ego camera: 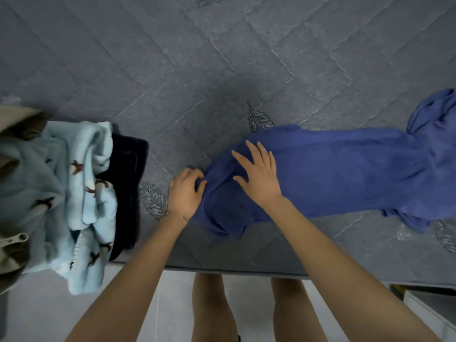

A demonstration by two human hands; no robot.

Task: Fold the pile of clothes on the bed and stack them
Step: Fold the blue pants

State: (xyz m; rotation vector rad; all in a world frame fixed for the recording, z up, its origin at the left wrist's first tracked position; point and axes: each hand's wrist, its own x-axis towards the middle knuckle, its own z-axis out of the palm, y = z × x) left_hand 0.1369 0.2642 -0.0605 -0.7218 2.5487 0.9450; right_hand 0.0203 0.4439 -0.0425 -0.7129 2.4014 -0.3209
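Legs point(212, 309) meet the bed's point(172, 70) near edge. Left hand point(185, 191) pinches the blue garment's point(345, 169) left end; right hand point(259, 176) lies flat on it, fingers spread

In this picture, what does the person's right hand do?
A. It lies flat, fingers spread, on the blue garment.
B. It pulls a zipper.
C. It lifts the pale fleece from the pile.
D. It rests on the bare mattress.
A: the right hand lies open on the blue garment, while the left hand grips its edge.
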